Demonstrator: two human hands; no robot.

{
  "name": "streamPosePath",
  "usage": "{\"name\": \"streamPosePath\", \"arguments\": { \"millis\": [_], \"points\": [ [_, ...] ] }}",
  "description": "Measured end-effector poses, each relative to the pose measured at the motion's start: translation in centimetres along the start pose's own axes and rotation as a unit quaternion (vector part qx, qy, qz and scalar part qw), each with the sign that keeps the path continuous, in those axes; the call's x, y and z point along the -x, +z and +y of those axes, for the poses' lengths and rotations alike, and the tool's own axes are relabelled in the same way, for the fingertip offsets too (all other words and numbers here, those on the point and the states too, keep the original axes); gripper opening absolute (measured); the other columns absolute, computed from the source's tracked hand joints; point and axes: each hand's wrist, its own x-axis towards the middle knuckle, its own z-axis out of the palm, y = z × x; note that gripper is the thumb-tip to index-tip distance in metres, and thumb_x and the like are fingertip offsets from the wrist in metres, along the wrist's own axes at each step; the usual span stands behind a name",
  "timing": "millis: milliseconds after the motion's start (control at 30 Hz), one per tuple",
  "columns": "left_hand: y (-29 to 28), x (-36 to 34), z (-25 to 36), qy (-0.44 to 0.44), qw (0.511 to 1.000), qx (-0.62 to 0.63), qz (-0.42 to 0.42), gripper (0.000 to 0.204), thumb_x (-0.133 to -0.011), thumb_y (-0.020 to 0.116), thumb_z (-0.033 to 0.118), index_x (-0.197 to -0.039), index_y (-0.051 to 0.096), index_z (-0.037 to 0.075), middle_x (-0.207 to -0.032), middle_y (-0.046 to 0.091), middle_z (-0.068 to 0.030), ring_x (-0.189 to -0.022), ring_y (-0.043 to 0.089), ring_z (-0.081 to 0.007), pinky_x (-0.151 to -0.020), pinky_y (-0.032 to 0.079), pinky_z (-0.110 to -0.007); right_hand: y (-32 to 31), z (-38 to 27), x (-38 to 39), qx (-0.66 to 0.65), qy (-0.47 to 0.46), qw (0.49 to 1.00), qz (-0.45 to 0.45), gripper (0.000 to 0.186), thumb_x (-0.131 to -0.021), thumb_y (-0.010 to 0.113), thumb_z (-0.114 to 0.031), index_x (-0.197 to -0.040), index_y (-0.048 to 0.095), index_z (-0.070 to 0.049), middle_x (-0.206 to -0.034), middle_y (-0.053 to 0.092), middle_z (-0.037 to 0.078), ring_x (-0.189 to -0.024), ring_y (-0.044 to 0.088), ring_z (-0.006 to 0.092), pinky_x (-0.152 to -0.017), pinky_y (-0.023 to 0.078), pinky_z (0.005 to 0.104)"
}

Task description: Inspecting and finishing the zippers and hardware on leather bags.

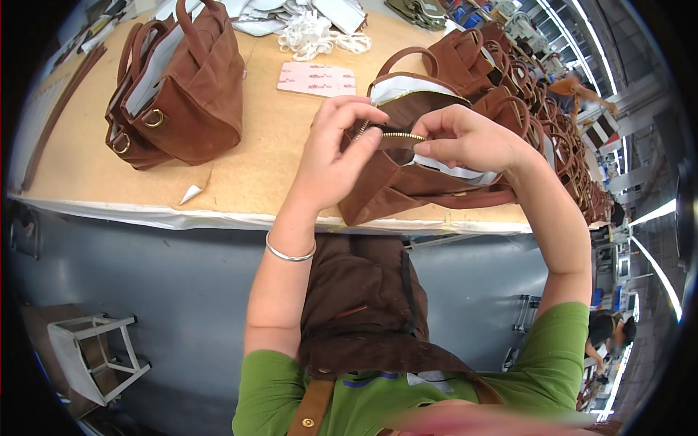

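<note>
Smooth blue-grey floor [182, 291] runs under a long worktable topped with tan sheeting [269, 167], white along its near edge. White angular-framed stool [73, 356] stands near left. Long white strip lights [660, 280] shine far right.

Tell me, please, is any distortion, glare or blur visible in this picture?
Head view throughout: table's front edge bows from fisheye distortion; light strips at right glare white; pinkish shape at lower edge is blurred; zipper between left hand and right hand looks fairly sharp.

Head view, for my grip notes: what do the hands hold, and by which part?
A gold-toothed zipper on the brown bag: right hand pinches its edge; left hand touches farther left, hold unclear.
</note>
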Motion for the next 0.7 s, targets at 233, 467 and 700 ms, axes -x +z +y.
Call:
{"name": "streamPosePath", "arguments": {
  "millis": [233,467,700],
  "points": [
    [-0.5,1.2,-2.6,-0.05,0.994,0.095,0.008,0.028,-0.097,0.047,0.014,-0.121,0.053,0.001,-0.11,0.058,-0.0048,-0.09,0.055,-0.0114,-0.082,0.045,-0.025,1.0,0.2,1.2,-0.08,-0.024,0.996,-0.005,0.018,-0.083,0.069,-0.019,-0.089,0.063,-0.003,-0.069,0.053,-0.004,-0.062,0.046,0.0056,-0.055,0.037,0.0232],
    [-0.5,-1.0,0.6,0.053,0.996,-0.037,-0.06,0.022,-0.087,0.056,0.004,-0.108,0.063,0.006,-0.108,0.063,-0.0048,-0.103,0.055,-0.018,-0.087,0.043,-0.032,1.1,1.2,4.8,0.179,-0.093,0.976,0.077,0.022,-0.066,0.074,-0.011,-0.083,0.063,-0.002,-0.068,0.053,0.005,-0.057,0.047,0.0164,-0.054,0.04,0.0301],
    [3.3,-6.0,6.1,0.162,0.848,-0.351,-0.364,0.031,-0.075,0.052,-0.004,-0.097,0.069,0.01,-0.114,0.064,-0.0024,-0.105,0.057,-0.0236,-0.098,0.029,-0.039,0.2,5.0,8.2,0.213,-0.15,0.962,0.075,0.022,-0.062,0.058,0.005,-0.081,0.063,-0.003,-0.079,0.056,0.006,-0.07,0.055,0.0216,-0.059,0.044,0.0311]
  ]
}}
